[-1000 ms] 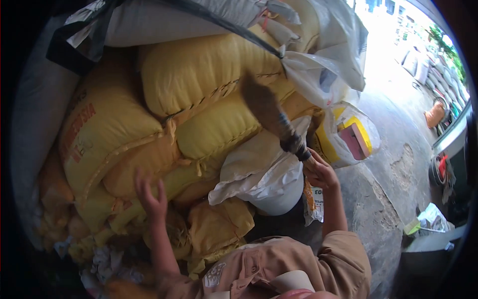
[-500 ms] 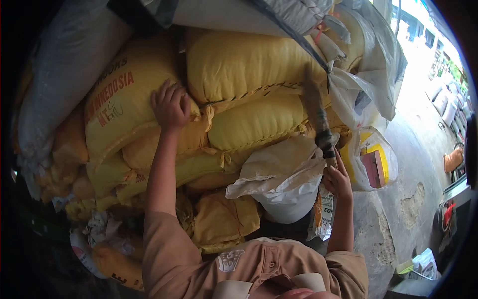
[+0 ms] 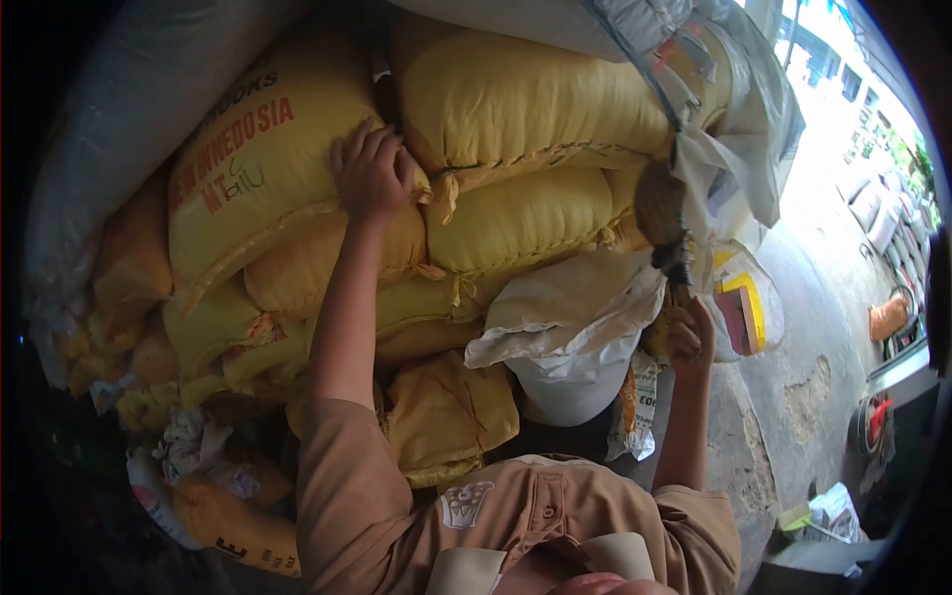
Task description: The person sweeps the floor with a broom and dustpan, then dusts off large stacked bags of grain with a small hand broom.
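Observation:
My left hand [image 3: 374,171] rests on the lower right corner of a printed yellow sack [image 3: 297,129], its fingers laid over the cloth. At the right, my right hand [image 3: 688,332] is closed around the handle of a tool with a rounded brown head [image 3: 659,203] and black binding where head meets handle. That head is raised in front of the stacked sacks, close to the white plastic at the right. Beside the hand, a white sack [image 3: 565,307] with a wide, crumpled mouth drapes over a white bucket [image 3: 577,389].
Stitched yellow sacks [image 3: 521,218] are piled ahead. A folded yellow sack [image 3: 451,416] lies below them, left of the bucket. A white and yellow bag [image 3: 759,312] stands on the concrete floor [image 3: 803,297] at the right. Grey sheeting [image 3: 139,139] hangs at the upper left.
The tool has turned, so its head now looks broad and round instead of narrow, and it sits lower. My left hand stays on the sack as the view shifts slightly.

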### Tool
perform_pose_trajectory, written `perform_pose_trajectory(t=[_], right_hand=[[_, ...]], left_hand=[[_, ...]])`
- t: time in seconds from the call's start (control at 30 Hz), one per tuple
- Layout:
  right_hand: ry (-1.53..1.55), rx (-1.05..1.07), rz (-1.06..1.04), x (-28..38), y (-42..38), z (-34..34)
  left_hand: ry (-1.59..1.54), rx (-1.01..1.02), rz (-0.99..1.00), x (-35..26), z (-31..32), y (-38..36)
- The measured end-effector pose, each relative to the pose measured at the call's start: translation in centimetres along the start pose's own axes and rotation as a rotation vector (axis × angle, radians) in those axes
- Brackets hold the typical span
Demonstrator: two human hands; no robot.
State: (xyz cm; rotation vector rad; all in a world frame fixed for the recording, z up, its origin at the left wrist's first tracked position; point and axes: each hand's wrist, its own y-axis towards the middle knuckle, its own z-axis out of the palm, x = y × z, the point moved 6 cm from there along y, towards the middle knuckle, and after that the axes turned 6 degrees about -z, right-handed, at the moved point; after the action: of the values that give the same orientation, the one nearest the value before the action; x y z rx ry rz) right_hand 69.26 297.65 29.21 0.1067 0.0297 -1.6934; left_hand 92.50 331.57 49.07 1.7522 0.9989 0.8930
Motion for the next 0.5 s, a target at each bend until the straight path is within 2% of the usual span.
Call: perform_pose_trajectory(t=[0.1, 0.13, 0.2, 0.23, 0.3, 0.43, 0.5], right_hand=[[-0.279, 0.154, 0.096, -4.3, -1.8, 0.6], [-0.275, 0.144, 0.067, -5.8, -2.3, 1.2], [-0.745, 0.007, -0.062, -7.4, -3.3, 1.9], [-0.741, -0.003, -0.089, -7.0, -3.8, 1.3], [-1.102, -0.067, -0.102, -6.0, -4.7, -1.3], [-1.113, -0.253, -0.222, -2.7, -11.0, -6.5], [-0.51, -0.161, -0.291, -1.3, -14.9, -10.0]], left_hand=[[0.019, 0.001, 0.008, -0.1, 0.0, 0.0], [-0.008, 0.007, 0.022, -0.3, 0.0, -0.1], [0.047, -0.006, 0.025, -0.3, -0.1, 0.0], [0.023, -0.007, 0.038, -0.4, -0.1, 0.1], [0.06, -0.021, 0.069, -0.4, -0.2, -0.1], [0.055, -0.021, 0.077, -0.6, -0.1, 0.0], [0.075, 0.086, 0.044, -0.8, -0.2, 0.0]])
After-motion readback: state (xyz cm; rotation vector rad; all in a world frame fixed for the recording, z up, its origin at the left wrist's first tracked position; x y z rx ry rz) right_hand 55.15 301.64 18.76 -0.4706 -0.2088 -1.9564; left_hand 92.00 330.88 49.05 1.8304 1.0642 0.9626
